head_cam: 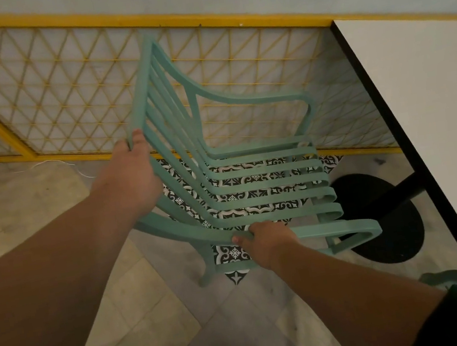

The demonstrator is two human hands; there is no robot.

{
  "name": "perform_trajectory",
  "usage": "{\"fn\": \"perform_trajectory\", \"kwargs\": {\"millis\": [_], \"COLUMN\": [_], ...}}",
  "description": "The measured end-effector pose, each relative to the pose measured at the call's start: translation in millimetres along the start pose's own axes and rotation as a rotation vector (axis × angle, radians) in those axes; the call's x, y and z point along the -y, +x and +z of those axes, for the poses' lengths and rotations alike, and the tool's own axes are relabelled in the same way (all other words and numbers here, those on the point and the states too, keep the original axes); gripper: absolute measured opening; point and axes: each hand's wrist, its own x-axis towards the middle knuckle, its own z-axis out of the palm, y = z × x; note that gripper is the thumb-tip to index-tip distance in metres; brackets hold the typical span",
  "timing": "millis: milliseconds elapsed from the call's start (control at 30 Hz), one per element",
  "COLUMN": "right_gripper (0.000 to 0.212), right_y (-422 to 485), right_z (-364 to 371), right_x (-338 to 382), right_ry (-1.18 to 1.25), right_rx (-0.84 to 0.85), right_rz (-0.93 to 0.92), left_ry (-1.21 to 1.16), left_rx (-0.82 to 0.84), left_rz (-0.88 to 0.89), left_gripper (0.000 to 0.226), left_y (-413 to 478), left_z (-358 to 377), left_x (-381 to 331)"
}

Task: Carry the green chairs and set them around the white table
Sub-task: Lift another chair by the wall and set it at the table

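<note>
- The slatted mint-green plastic armchair (251, 175) hangs tilted just beside the white black-edged table (431, 112).
- My left hand (133, 181) grips its backrest edge, my right hand (264, 241) clasps the near armrest.
- I should level it and lower all the legs together, clear of the table's round black base (388, 217).

The chair (252, 181) looks like moulded plastic, matt green with a faintly grainy surface on its slats. The tabletop (433, 100) is smooth, matt white with a black edge band. The round base (388, 217) under it is dull black and rough-textured. The floor (141, 313) is pale stone-like tile, slightly worn, beside glossy patterned tiles (233, 253). The fence (61, 94) is yellow painted wire mesh in a metal frame.
</note>
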Motion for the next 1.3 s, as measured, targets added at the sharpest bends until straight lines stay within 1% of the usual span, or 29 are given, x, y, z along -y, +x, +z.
{"fn": "perform_trajectory", "kwargs": {"millis": [233, 500, 667, 800, 900, 967, 1000, 1100, 1200, 1233, 1300], "right_gripper": [0.062, 0.061, 0.055, 0.056, 0.062, 0.06, 0.06, 0.059, 0.054, 0.057, 0.074], "right_y": [0, 2, 1, -3, -23, -46, -60, -105, -155, -169, -199], "right_z": [1, -1, -2, 0, -4, -11, -19, -46, -98, -117, -154], "right_x": [9, 16, 17, 12, 1, -7, -8, -10, 3, 8, 16], "right_ry": [-0.015, 0.023, 0.013, 0.107, 0.285, 0.372, 0.395, 0.461, 0.532, 0.572, 0.633], "right_rx": [-0.016, -0.006, -0.012, 0.007, 0.016, -0.002, -0.017, -0.074, -0.139, -0.156, -0.215], "right_rz": [0.008, 0.009, -0.007, 0.012, -0.007, 0.021, 0.046, 0.071, 0.058, 0.047, 0.025], "left_ry": [0.008, 0.029, 0.016, -0.058, -0.114, -0.158, -0.166, -0.174, -0.229, -0.262, -0.237], "left_rx": [-0.01, -0.026, -0.016, -0.008, -0.046, -0.044, -0.02, 0.125, 0.279, 0.325, 0.366], "left_rz": [0.026, 0.047, 0.042, 0.044, 0.044, 0.07, 0.08, 0.105, 0.097, 0.096, 0.16], "left_gripper": [0.082, 0.081, 0.083, 0.084, 0.083, 0.079, 0.078, 0.08, 0.08, 0.077, 0.071], "left_y": [7, 16, 21, 18, 14, 11, 11, 8, -4, -10, -24], "left_z": [-4, -5, -6, -4, -1, -2, -5, -19, -51, -65, -97], "left_x": [5, 9, 9, 10, 14, 16, 17, 15, 23, 29, 42]}}
